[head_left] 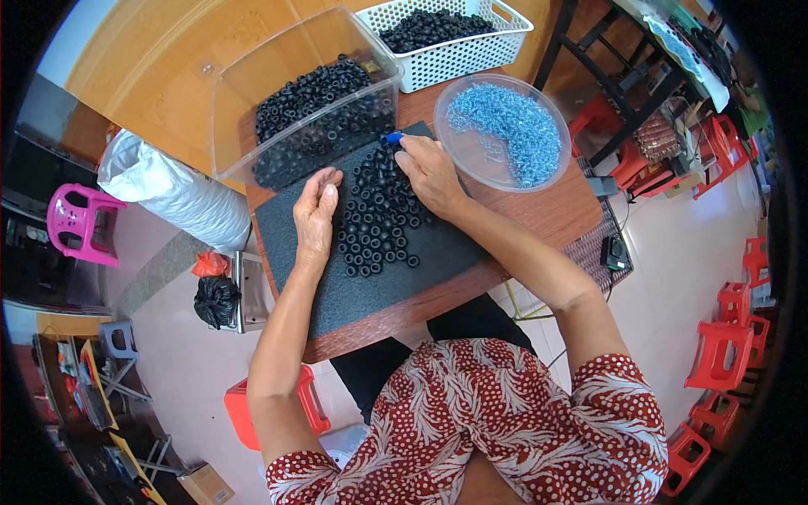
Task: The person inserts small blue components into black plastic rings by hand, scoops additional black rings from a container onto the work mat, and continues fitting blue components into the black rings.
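Observation:
Small black rings point(376, 220) lie in a loose pile on a dark grey mat point(353, 299). My left hand point(315, 217) rests on the mat along the left side of the pile, fingers loosely curved with nothing visible in them. At the pile's far right, my right hand point(431, 175) is closed, gripping a small blue object point(393, 139) whose tip sticks out past the fingers; its kind cannot be made out. Beyond my hands, a clear plastic bin point(303, 126), tilted toward the mat, holds many more black rings point(316, 94).
A white perforated basket point(459, 66) of black pieces stands at the back. On the right is a round clear tray point(551, 168) with small blue pieces point(513, 126). A white sack point(181, 194) stands left of the wooden table point(370, 324). Red stools point(720, 353) line the right.

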The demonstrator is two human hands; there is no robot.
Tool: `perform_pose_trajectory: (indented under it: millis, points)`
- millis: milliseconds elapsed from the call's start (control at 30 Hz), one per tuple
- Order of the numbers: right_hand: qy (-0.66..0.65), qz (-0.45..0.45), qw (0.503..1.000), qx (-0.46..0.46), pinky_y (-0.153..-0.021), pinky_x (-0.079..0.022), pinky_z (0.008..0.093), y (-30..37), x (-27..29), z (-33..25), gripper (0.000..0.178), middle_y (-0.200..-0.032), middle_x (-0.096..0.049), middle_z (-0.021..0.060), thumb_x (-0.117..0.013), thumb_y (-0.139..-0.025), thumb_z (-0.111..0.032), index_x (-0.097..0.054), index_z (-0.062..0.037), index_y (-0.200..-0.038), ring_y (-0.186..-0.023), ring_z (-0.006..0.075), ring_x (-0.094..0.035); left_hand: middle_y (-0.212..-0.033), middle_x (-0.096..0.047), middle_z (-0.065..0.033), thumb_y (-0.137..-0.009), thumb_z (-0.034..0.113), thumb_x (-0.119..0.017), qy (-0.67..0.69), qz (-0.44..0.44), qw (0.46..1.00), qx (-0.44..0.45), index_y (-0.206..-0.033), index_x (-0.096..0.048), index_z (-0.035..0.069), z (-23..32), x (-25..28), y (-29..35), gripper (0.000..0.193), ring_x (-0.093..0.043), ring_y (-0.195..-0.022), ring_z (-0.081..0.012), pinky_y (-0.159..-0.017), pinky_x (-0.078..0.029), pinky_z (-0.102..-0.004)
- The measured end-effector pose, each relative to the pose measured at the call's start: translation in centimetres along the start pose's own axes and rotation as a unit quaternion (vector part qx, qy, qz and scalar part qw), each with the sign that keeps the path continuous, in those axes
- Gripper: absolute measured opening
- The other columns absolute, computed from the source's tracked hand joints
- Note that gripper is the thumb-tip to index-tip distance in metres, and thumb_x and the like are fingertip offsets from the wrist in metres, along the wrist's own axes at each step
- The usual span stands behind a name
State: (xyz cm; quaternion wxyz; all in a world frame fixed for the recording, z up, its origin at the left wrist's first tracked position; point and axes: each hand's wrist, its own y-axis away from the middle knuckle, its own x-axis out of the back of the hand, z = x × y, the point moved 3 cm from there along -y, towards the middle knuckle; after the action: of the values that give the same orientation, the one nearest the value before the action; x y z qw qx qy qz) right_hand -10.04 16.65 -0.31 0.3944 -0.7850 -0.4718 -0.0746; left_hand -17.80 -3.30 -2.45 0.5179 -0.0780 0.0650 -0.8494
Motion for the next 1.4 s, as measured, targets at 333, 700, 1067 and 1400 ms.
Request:
perform_pose_trajectory:
  millis: [333,700,1067,1400]
  points:
    - [0.052,0.043,0.996,0.051,-0.095,-0.034,0.0377,0.6,0.6,0.0,0.031,-0.118,-0.058,0.0168,-0.055,-0.088,-0.015,-0.056,-0.0005,-0.116,-0.112,0.0299,-0.051,-0.111,-0.06,-0.0127,-0.087,0.014,-0.06,-0.114,-0.036,0.992,-0.031,-0.118,-0.055,0.0,1.4,-0.7,2.9,0.034,-0.058,-0.104,-0.0212,-0.092,-0.045,-0.0323]
    - [0.02,0.053,0.997,0.045,-0.085,-0.037,0.0368,3.0,4.1,-3.3,0.029,-0.1,-0.056,0.0141,-0.058,-0.086,-0.012,-0.057,-0.0002,-0.113,-0.094,0.0288,-0.052,-0.131,-0.034,-0.0291,-0.047,0.06,-0.081,-0.485,-0.079,0.86,-0.135,-0.131,-0.034,0.0,4.2,-5.8,7.9,0.113,-0.029,-0.126,-0.0445,-0.097,-0.023,-0.0573]
    - [-0.043,-0.05,0.998,-0.007,-0.084,-0.04,0.0297,4.7,4.9,-7.0,0.025,-0.1,-0.057,0.0132,-0.05,-0.088,-0.001,-0.059,0.0039,-0.111,-0.09,0.0223,-0.052,-0.113,-0.045,-0.021,-0.065,0.043,-0.073,-0.521,-0.005,0.839,-0.158,-0.104,-0.056,0.007,5.4,-5.8,9.4,0.056,-0.041,-0.109,-0.036,-0.088,-0.032,-0.05]
    - [-0.087,-0.063,0.993,0.048,-0.077,-0.039,0.0246,4.6,3.2,-5.4,0.025,-0.105,-0.06,0.0087,-0.043,-0.097,-0.01,-0.058,0.0055,-0.11,-0.085,0.0126,-0.05,-0.09,-0.05,-0.0118,-0.061,0.028,-0.074,-0.493,0.109,0.82,-0.271,-0.084,-0.057,0.008,3.5,-5.5,10.2,0.035,-0.046,-0.089,-0.0273,-0.075,-0.036,-0.0455]
